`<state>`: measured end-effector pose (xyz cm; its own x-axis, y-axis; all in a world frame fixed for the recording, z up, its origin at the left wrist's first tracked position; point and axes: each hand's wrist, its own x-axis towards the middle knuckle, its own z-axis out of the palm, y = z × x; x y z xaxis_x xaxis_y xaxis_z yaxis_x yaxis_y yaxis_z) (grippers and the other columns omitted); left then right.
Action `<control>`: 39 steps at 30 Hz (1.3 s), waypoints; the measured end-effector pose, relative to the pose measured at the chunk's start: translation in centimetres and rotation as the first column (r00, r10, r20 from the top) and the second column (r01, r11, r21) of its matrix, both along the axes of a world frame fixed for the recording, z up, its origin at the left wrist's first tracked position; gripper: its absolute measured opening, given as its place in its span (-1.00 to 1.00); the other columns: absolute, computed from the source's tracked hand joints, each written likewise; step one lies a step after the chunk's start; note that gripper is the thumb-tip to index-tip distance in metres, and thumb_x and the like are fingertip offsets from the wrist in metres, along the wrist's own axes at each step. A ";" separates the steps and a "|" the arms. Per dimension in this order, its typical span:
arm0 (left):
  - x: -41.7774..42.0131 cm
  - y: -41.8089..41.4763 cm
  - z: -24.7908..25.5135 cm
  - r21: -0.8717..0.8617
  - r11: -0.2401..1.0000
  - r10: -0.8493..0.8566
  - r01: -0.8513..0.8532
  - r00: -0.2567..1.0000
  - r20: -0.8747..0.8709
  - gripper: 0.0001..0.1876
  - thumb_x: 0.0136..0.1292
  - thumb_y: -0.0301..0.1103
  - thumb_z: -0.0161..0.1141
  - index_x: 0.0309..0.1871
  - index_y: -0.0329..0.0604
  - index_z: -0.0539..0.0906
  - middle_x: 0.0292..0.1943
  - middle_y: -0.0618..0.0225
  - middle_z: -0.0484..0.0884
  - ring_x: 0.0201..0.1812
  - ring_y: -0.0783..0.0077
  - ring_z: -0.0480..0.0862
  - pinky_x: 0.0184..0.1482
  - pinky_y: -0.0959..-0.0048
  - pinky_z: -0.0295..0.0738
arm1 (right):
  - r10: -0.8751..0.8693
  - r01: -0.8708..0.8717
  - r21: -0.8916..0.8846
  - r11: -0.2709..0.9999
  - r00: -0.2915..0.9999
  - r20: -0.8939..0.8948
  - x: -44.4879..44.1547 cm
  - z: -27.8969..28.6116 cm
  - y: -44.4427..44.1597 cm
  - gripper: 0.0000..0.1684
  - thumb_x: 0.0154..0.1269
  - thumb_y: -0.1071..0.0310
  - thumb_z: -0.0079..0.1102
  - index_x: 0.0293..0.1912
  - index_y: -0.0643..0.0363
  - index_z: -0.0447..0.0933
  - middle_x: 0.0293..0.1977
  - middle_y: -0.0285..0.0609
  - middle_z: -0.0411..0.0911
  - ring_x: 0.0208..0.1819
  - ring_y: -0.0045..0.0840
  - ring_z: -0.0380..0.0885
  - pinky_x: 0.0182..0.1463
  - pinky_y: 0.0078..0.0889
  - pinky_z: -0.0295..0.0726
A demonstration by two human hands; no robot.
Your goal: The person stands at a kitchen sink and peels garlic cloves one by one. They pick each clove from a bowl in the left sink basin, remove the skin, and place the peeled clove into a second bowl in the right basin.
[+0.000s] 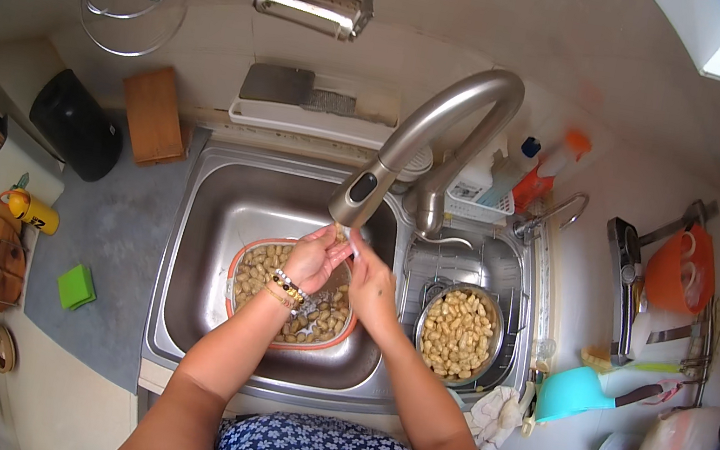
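Note:
Under the spout of the pull-down faucet [365, 190], my two hands meet over the sink. A tan unshelled peanut [340, 232] is at the fingertips of my left hand [311, 263], which has bead bracelets at the wrist. My right hand [373, 287] is curled close against it; something small and whitish shows at its fingers, too blurred to name. Below them, an orange-rimmed basin [231, 279] in the left sink bowl [212, 201] contains water and many unshelled peanuts [323, 322]. Paler peanuts [459, 333] fill a metal bowl [420, 326] to the right.
The metal bowl stands on a wire rack [461, 255] in the right sink bowl. Bottles in a white basket [475, 209] stand behind it. A green sponge [77, 286] lies on the grey counter at left. A turquoise dipper [573, 394] and a white cloth [493, 416] are at right.

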<state>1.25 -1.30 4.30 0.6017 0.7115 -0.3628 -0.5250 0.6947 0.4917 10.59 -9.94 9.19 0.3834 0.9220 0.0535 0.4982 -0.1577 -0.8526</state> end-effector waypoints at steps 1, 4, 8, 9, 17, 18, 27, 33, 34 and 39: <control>0.0 0.0 0.4 0.023 1.000 0.002 -0.002 1.000 -0.004 -0.80 0.41 -0.35 -0.16 -0.11 -0.25 0.45 -0.21 0.31 0.55 -0.13 0.46 0.58 0.00 0.50 0.52 | 0.021 -0.021 0.003 1.000 1.000 -0.001 -0.2 -0.1 -0.5 -0.60 0.29 0.51 -0.19 0.10 0.14 0.43 -0.14 0.14 0.53 -0.09 -0.23 0.57 -0.07 -0.42 0.51; 0.1 -0.3 0.5 0.072 0.996 -0.052 0.051 0.999 0.010 -0.78 0.41 -0.33 -0.15 -0.08 -0.28 0.44 -0.19 0.29 0.55 -0.10 0.44 0.57 0.02 0.49 0.51 | -0.009 0.014 0.095 0.995 0.999 -0.047 0.8 -1.6 0.0 -0.61 0.30 0.48 -0.17 0.11 0.13 0.42 -0.13 0.11 0.54 -0.08 -0.25 0.57 -0.06 -0.44 0.50; 0.7 -0.2 0.0 0.169 0.984 -0.047 0.052 0.998 -0.034 -0.68 0.42 -0.30 -0.16 0.04 -0.39 0.39 -0.07 0.16 0.55 -0.04 0.38 0.57 0.04 0.45 0.49 | -0.062 0.059 0.078 0.995 0.997 0.035 -0.3 -1.0 -0.2 -0.60 0.30 0.48 -0.14 0.12 0.11 0.41 -0.10 0.10 0.52 -0.13 -0.17 0.58 -0.11 -0.42 0.52; 0.9 -0.5 0.4 0.199 0.979 -0.041 0.049 0.998 -0.047 -0.67 0.42 -0.29 -0.16 0.05 -0.41 0.38 -0.06 0.15 0.54 -0.03 0.38 0.57 0.04 0.45 0.49 | -0.080 0.076 0.075 0.994 0.995 0.060 -0.8 -0.9 -0.7 -0.60 0.30 0.48 -0.14 0.12 0.11 0.41 -0.10 0.10 0.52 -0.15 -0.15 0.58 -0.13 -0.41 0.52; -0.1 0.7 -0.6 0.161 0.965 -0.202 0.206 0.979 -0.037 -0.63 0.44 -0.21 -0.24 0.07 -0.35 0.37 0.00 0.08 0.53 -0.02 0.32 0.58 0.02 0.41 0.52 | 0.081 0.027 0.240 0.970 0.901 -0.426 1.4 -5.6 1.7 -0.56 0.35 0.51 -0.18 0.21 0.20 0.31 -0.11 -0.23 0.51 -0.40 -0.76 0.40 -0.30 -0.72 0.43; -0.1 0.9 0.2 0.159 0.970 -0.183 0.182 0.983 -0.006 -0.67 0.44 -0.23 -0.23 0.03 -0.32 0.39 -0.04 0.09 0.55 -0.07 0.33 0.60 0.01 0.41 0.53 | 0.077 0.017 0.209 0.978 0.898 -0.433 1.3 -5.8 1.7 -0.56 0.36 0.50 -0.17 0.21 0.15 0.32 -0.24 -0.29 0.49 -0.46 -0.78 0.34 -0.37 -0.75 0.37; -0.5 0.0 -4.2 -0.052 0.996 -0.078 0.071 0.983 -0.165 -0.75 0.41 -0.30 -0.16 -0.13 -0.32 0.44 -0.22 0.17 0.57 -0.25 0.35 0.60 -0.11 0.45 0.56 | 0.007 0.040 0.103 0.994 0.908 -0.419 0.8 -6.6 -3.4 -0.56 0.38 0.50 -0.19 0.21 0.05 0.35 -0.45 -0.42 0.42 -0.54 -0.85 0.23 -0.43 -0.79 0.32; 1.6 -3.3 -1.7 -0.201 0.975 -0.159 0.091 0.922 -0.353 -0.77 0.39 -0.33 -0.15 -0.13 -0.33 0.41 -0.20 0.16 0.53 -0.12 0.28 0.57 -0.01 0.39 0.55 | 0.068 -0.075 -0.278 0.958 0.997 -0.035 1.5 -5.9 -9.6 -0.60 0.29 0.36 -0.14 0.11 -0.04 0.42 -0.11 0.10 0.51 -0.12 -0.05 0.51 -0.02 -0.20 0.50; 2.7 -3.9 -0.7 -0.157 0.975 -0.198 0.156 0.934 -0.299 -0.74 0.37 -0.33 -0.12 -0.04 -0.37 0.38 -0.14 0.13 0.52 -0.11 0.30 0.57 0.01 0.41 0.53 | 0.099 -0.106 -0.392 0.914 0.994 -0.040 1.1 -5.9 -10.3 -0.60 0.29 0.36 -0.15 0.10 -0.05 0.43 -0.13 0.10 0.51 -0.13 -0.04 0.51 -0.02 -0.18 0.50; 11.6 -10.4 4.8 0.189 0.793 -0.519 0.579 0.805 -0.286 -0.45 0.34 -0.04 -0.07 0.23 -0.26 0.19 0.14 0.12 0.34 0.20 0.31 0.34 0.17 0.24 0.33 | 0.354 -0.246 -0.448 0.860 0.919 0.175 0.2 -11.5 -12.4 -0.50 0.30 0.32 -0.12 0.23 0.13 0.26 0.06 0.06 0.42 0.07 -0.22 0.44 0.09 -0.28 0.40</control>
<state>12.84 -11.66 9.10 0.8496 0.3672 -0.3786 0.0429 0.6673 0.7435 10.78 -22.33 -2.26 0.1089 0.9481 -0.2986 0.7601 -0.2730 -0.5896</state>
